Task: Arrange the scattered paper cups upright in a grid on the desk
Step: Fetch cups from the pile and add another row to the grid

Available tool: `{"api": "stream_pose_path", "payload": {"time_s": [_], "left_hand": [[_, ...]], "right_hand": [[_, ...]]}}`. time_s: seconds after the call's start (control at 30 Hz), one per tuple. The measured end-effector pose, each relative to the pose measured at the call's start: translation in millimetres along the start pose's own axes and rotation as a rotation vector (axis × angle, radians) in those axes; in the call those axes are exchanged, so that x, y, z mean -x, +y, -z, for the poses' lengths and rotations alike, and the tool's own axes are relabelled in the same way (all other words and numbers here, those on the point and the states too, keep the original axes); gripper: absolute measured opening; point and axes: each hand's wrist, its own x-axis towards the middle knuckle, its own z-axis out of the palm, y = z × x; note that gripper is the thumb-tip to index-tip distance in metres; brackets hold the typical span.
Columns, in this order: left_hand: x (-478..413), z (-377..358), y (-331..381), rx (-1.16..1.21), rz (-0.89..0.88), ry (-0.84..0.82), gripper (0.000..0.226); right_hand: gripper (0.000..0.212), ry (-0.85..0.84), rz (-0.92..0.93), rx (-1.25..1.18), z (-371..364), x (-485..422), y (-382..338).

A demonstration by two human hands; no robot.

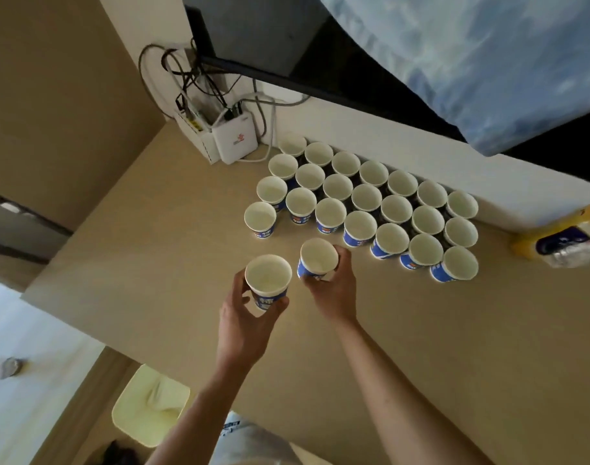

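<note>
**DESK:** What do the surface and the room look like on your feed?

**OPERATOR:** On the head camera I see a pale beige desk [421, 347] running into a corner. There is a tan wall panel [62, 105] at left and a white wall behind. At lower left, below the desk edge, are a pale floor [25, 330] and a waste bin [151, 404] with a light liner.

**DESK:** And around it?

**OPERATOR:** In the corner, tangled cables [186, 75] drop to a white router [234, 140] standing on edge. A dark screen [253, 31] hangs above it, and a blue cloth [471, 62] fills the upper right. At far right a yellow and blue package [562, 236], too blurred to read, lies on the desk near the last cups.

**DESK:** Where are the cups?

**OPERATOR:** The grid of cups [366, 197] stands rims up along the back wall in three full rows, packed rim to rim. A single cup [260, 214] starts a fourth row at the left end. In front of that end, the left hand [250, 317] has its fingers curled round the left cup [268, 280], held upright. Just beside it, the right hand [333, 290] wraps the right cup [318, 260], which is slightly tipped, between the left cup and the grid. I cannot tell whether either base touches the desk. Both forearms cross the near desk, and the grid's front row is in plain view.
</note>
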Motion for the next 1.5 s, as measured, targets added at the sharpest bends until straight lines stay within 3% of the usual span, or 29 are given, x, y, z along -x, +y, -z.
{"api": "stream_pose_path", "payload": {"time_s": [0.27,0.7,1.17,1.33,1.43,1.5], "left_hand": [[-35.3,21.6,-23.6,-0.004,0.058,-0.037,0.064],[-49.4,34.8,-36.6,0.014,0.114,-0.087,0.066],[-49.7,36.5,-40.4,0.045,0.084,-0.09,0.068],[-48.1,33.0,-38.1,0.048,0.049,-0.096,0.063],[-49.8,27.0,-34.2,0.056,0.035,-0.099,0.064],[-51.4,20.0,-30.8,0.062,0.021,-0.12,0.064]], "right_hand": [[0.063,0.089,0.002,0.009,-65.0,-40.2,8.8],[0.072,0.17,0.027,0.063,-100.8,-60.4,27.1],[0.067,0.18,0.02,-0.055,-104.8,-64.9,31.8],[0.07,0.14,-0.06,0.013,-94.4,-54.4,38.1],[0.061,0.2,-0.113,-0.001,-71.8,-32.3,38.5],[0.049,0.191,-0.19,-0.161,-50.4,-15.8,30.1]]}}
